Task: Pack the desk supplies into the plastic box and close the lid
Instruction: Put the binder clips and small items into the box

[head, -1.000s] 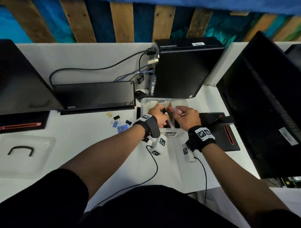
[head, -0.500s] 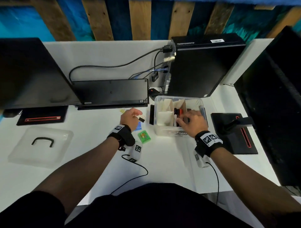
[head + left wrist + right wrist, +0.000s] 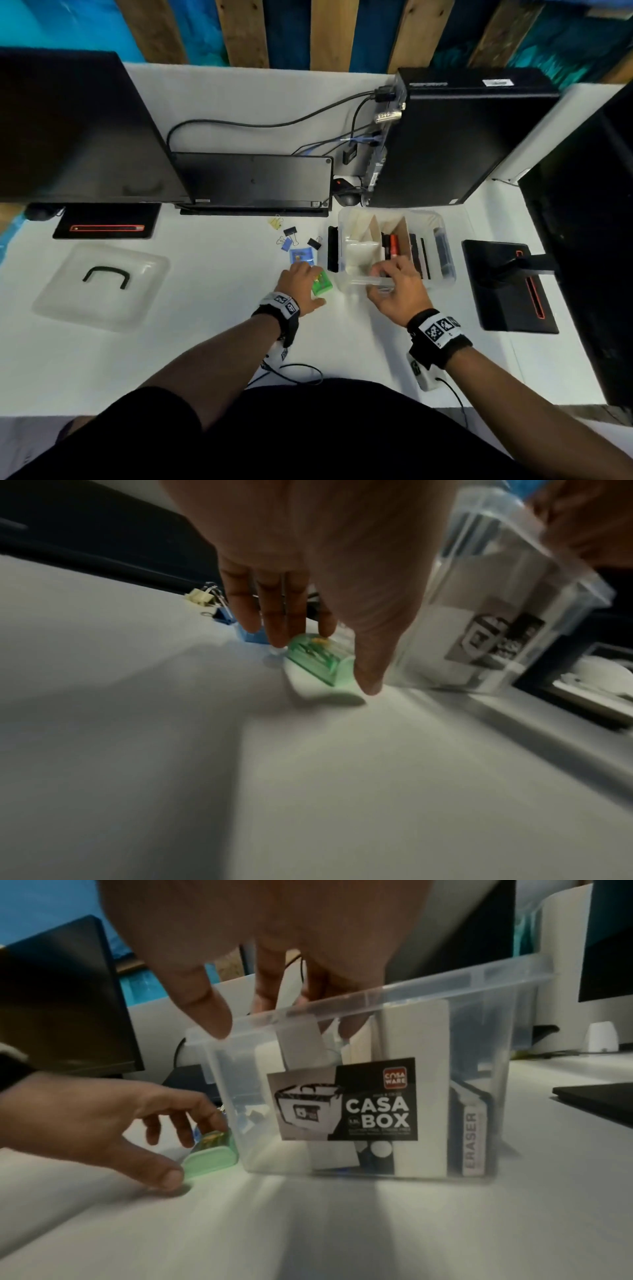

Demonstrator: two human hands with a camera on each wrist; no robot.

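Head view, centre: left hand (image 3: 298, 287) fingers apart, closing on green case (image 3: 322, 285); loose pinch risks skidding it against plastic box (image 3: 448, 274); right hand (image 3: 397, 291) fingers spread, steadying rim.

plastic box (image 3: 514, 1042) front sticker (image 3: 342, 1099): "CASA BOX" in big white letters | red badge at the sticker's 1 o'clock: "CASA WARE" | fine print under it too blurry lol | eraser (image 3: 472, 1139) inside, at the box's 4 o'clock: "ERASER" running up its side

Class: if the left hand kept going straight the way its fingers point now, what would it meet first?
Probably the green case: the left hand has its fingers already at it. Beyond lies the blue case.
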